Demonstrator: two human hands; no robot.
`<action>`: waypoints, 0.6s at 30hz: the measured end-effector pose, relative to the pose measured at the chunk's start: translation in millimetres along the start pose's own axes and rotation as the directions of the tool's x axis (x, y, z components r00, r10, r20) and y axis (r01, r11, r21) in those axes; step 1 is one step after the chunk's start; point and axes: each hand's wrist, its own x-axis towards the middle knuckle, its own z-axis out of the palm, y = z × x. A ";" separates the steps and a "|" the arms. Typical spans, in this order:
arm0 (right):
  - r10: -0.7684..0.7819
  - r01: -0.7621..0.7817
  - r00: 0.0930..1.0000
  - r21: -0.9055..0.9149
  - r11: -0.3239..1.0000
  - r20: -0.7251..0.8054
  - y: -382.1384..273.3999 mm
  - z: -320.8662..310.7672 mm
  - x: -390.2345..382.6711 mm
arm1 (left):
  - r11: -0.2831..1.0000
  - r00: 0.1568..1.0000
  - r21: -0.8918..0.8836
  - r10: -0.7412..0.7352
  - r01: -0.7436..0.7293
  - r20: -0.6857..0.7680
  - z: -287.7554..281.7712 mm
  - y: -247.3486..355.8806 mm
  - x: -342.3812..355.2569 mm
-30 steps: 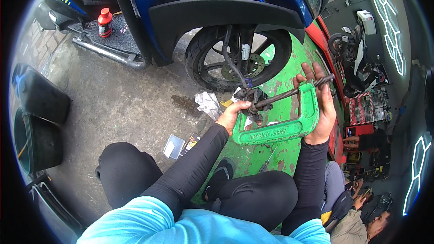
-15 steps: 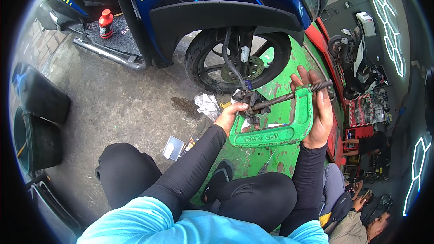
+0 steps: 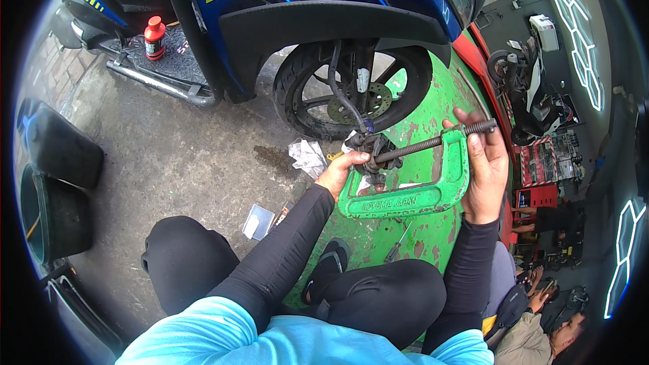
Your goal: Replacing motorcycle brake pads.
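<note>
1. My left hand (image 3: 336,177) grasps the dark brake caliper (image 3: 382,145), thumb laid over it beside the screw's inner end; the fingers behind are mostly hidden.
2. My right hand (image 3: 488,169) has its thumb and fingers about the screw's outer end; whether they pinch it tightly I cannot tell.
3. The long screw (image 3: 426,147) runs from the caliper rightward and slightly up the view. The caliper lies leftward along that axis from my right hand, which is nearer the screw's free end; my left is at the caliper.
4. One green C-clamp (image 3: 405,203) spans both hands, its back on my side of the screw.
5. Beyond: one hose (image 3: 340,91), one front wheel (image 3: 287,88) with one brake disc (image 3: 339,111).
6. Farther out: one screwdriver (image 3: 393,252), one red-capped bottle (image 3: 154,42), two dark containers (image 3: 64,142) at left.
</note>
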 end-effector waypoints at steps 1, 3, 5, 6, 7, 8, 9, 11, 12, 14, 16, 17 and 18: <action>0.002 -0.002 1.000 -0.002 1.000 -0.001 -6.4 -2.2 -0.7 | 1.000 1.000 0.023 0.019 -0.018 -0.017 0.3 2.6 -1.4; -0.058 0.087 0.992 -0.272 0.958 0.115 -22.7 -4.6 -0.7 | 0.993 0.999 0.115 -0.029 0.026 0.023 -9.0 14.8 -8.1; -0.012 0.246 0.931 -0.605 0.758 0.364 -41.1 -33.6 7.1 | 0.980 0.999 0.200 -0.023 0.014 0.044 6.7 16.7 -11.7; 0.021 0.496 0.829 -0.752 0.435 0.559 -60.2 -38.3 15.4 | 0.980 0.999 0.197 -0.007 0.001 0.033 4.1 19.4 -16.1; 0.097 0.545 0.793 -0.771 0.328 0.602 -76.9 -38.3 19.6 | 0.968 1.000 0.250 -0.013 0.009 0.014 -0.1 22.3 -18.5; 0.181 0.592 0.759 -0.779 0.208 0.625 -93.4 -37.7 22.1 | 0.954 1.000 0.298 -0.025 0.023 0.005 -2.1 24.4 -18.1; 0.216 0.715 0.676 -0.698 0.040 0.705 -102.7 -37.4 27.4 | 0.925 1.000 0.379 -0.006 0.004 0.004 0.1 30.2 -20.4; 0.297 0.793 0.601 -0.601 -0.104 0.742 -105.7 -47.4 32.5 | 0.914 0.999 0.406 -0.037 0.028 0.015 6.6 37.5 -21.9; 0.333 0.832 0.552 -0.527 -0.172 0.764 -104.7 -50.7 33.7 | 0.912 0.998 0.410 -0.039 0.019 0.040 7.7 40.3 -25.0; 0.340 0.835 0.550 -0.486 -0.258 0.763 -103.9 -63.6 31.2 | 0.901 0.999 0.434 -0.023 0.006 0.033 7.1 41.6 -24.4; 0.336 0.837 0.536 -0.437 -0.328 0.775 -92.4 -66.3 28.2 | 0.886 1.000 0.464 0.006 -0.009 0.009 4.8 40.9 -26.6; 0.284 0.835 0.537 -0.453 -0.311 0.795 -84.6 -65.0 26.9 | 0.877 0.999 0.477 0.051 -0.053 0.016 2.2 38.9 -25.9; 0.233 0.831 0.541 -0.470 -0.299 0.808 -76.1 -66.6 24.9 | 0.867 0.995 0.489 0.093 -0.096 0.030 2.7 37.4 -23.0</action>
